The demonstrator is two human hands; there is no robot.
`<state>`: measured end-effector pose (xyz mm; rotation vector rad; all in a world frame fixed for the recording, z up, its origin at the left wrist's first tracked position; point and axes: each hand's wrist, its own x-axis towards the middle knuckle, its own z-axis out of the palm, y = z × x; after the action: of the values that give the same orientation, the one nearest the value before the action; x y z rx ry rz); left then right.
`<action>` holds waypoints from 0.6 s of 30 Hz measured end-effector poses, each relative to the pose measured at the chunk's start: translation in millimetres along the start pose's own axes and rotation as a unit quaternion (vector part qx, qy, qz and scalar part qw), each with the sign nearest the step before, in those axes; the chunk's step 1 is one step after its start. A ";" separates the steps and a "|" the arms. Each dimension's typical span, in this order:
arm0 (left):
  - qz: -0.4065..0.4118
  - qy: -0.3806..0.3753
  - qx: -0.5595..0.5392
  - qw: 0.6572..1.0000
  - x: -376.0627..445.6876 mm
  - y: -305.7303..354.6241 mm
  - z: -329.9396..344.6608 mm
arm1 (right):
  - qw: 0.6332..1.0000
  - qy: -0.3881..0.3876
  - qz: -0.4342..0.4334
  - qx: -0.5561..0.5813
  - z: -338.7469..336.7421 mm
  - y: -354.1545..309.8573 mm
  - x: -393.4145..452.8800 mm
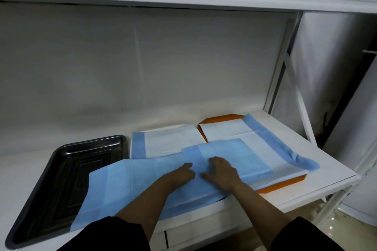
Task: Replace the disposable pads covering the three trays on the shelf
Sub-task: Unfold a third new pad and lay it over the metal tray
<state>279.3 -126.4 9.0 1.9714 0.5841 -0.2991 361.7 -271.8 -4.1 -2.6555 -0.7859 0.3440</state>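
Lying across the middle of the white shelf (pixel 318 161), a partly folded blue pad (pixel 142 181) sits under both hands of the person. The left hand (pixel 183 173) rests on it with fingers bent at the knuckles; whether this grip pinches the sheet cannot be told. The right hand (pixel 221 170), just beside the left, presses flat on the pad with fingers spread wide, holding nothing. The pad's near edge hangs over the shelf front below the wrists, and its left end reaches out over the rim of a bare black tray (pixel 67 185), which lies well to the left of the left hand. Beyond the fingertips, a second pad (pixel 169 140), white in the middle with a blue border, covers the middle tray completely. To the right of the right hand, an orange tray (pixel 285 185) shows only at its near and far corners, since a third pad (pixel 263 138) lies over it with its blue edge rumpled on the shelf. Black sleeves (pixel 114 234) cover both upper forearms at the bottom of the view.
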 end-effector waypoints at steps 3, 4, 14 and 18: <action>-0.021 0.019 -0.142 0.989 -2.8 5.2 1.6 | 0.993 -0.051 -0.022 -0.107 21.6 -24.3 -1.0; -0.031 0.023 -0.195 0.980 -2.7 6.1 2.1 | 0.990 -0.046 -0.024 -0.128 26.5 -25.8 -0.2; 0.020 0.041 -0.085 0.995 -10.0 7.4 -5.9 | 0.963 0.009 -0.059 -0.264 29.7 -36.9 -0.7; 0.037 0.037 -0.025 0.998 -12.2 8.8 -6.6 | 0.956 0.077 -0.047 -0.279 4.7 -27.1 1.9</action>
<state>273.2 -127.1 24.3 1.9584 0.5587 -0.1637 348.8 -248.3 2.1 -3.0904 -1.0818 -0.1375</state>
